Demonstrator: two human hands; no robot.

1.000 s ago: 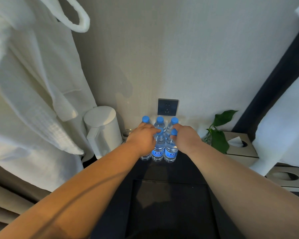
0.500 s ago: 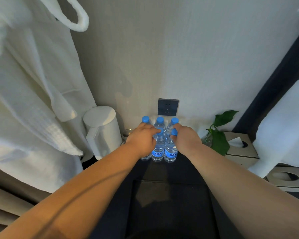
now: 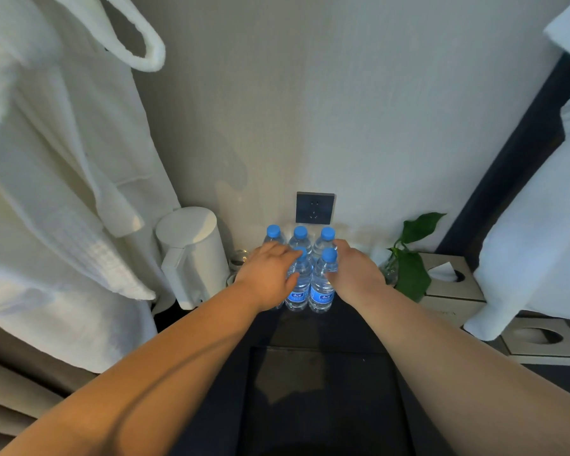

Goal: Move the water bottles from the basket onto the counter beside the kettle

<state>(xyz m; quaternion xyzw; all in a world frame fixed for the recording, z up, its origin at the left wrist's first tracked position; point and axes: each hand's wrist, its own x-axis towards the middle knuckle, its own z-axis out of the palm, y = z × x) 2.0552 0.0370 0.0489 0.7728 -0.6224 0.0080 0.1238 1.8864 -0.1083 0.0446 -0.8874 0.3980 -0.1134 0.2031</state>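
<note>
Several clear water bottles with blue caps and blue labels stand upright in two rows on the dark counter [image 3: 352, 327], just right of the white kettle [image 3: 191, 255]. My left hand [image 3: 267, 274] lies over the front left bottle and hides most of it, with its fingers against the front middle bottle [image 3: 298, 287]. My right hand [image 3: 356, 274] wraps the right side of the front right bottle [image 3: 321, 287], thumb on its shoulder. The back row [image 3: 300, 235] stands against the wall. No basket is in view.
White bathrobes [image 3: 56, 192] hang at the left, close to the kettle. A wall socket [image 3: 314, 208] sits above the bottles. A small plant [image 3: 408, 268] in a glass and tissue boxes [image 3: 451, 284] stand to the right. A dark recessed panel [image 3: 319, 399] lies in front of me.
</note>
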